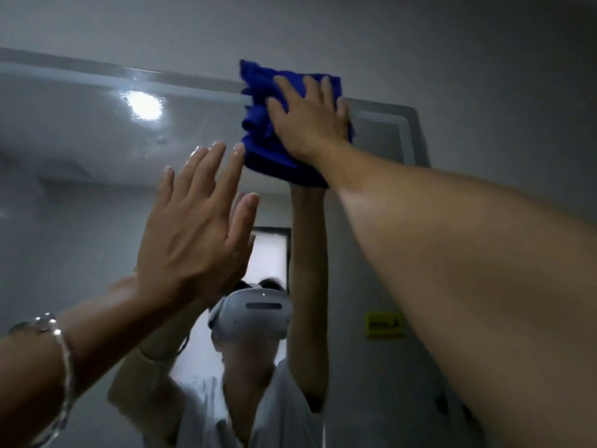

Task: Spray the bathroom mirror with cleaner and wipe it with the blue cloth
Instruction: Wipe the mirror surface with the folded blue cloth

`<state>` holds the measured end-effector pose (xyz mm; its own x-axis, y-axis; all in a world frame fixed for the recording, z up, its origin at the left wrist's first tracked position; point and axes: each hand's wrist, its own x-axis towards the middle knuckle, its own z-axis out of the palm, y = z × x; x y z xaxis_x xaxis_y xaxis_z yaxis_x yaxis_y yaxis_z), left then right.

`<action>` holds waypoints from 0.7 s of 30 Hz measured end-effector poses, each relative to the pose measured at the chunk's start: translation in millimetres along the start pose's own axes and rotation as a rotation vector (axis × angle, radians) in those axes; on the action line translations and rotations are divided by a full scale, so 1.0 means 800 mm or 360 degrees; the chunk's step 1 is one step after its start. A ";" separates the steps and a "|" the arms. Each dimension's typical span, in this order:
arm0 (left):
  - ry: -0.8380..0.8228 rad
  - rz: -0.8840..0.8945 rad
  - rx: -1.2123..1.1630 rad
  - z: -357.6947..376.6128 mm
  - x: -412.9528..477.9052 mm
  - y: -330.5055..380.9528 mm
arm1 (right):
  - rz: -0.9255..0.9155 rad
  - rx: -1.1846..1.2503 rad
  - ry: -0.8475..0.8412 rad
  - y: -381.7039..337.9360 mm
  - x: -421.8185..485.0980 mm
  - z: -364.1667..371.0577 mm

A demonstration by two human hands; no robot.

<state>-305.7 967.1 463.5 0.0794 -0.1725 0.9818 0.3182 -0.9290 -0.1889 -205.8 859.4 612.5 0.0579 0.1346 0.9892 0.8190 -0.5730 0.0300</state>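
The bathroom mirror (97, 189) fills most of the view, its top edge running across the upper part. My right hand (310, 118) presses the bunched blue cloth (258, 124) flat against the glass near the mirror's top right corner, fingers spread over the cloth. My left hand (193, 227) is raised with fingers straight and together, palm toward the glass, just left of and below the cloth, holding nothing. Whether it touches the glass I cannot tell. A silver bracelet (61, 357) sits on my left wrist. No spray bottle is in view.
The mirror reflects a person in a white headset (255, 315), a ceiling light (143, 105) and a doorway. A yellow sticker (384, 324) is on the glass at the right. Grey wall (484, 59) surrounds the mirror above and right.
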 end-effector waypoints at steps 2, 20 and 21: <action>-0.0006 -0.0004 -0.0010 -0.001 0.002 0.009 | 0.0174 0.0018 0.0048 0.053 -0.001 -0.013; -0.0177 0.0106 0.0035 -0.070 -0.028 -0.028 | 0.0625 0.0085 0.0106 0.049 -0.097 -0.003; -0.0170 0.0084 0.0037 -0.077 -0.034 -0.045 | 0.0570 0.0087 0.0099 0.023 -0.094 0.001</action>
<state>-377.3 984.9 444.5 0.1962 -0.1841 0.9631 0.3325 -0.9115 -0.2420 -194.6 839.3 538.4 0.3131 -0.1170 0.9425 0.7824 -0.5308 -0.3258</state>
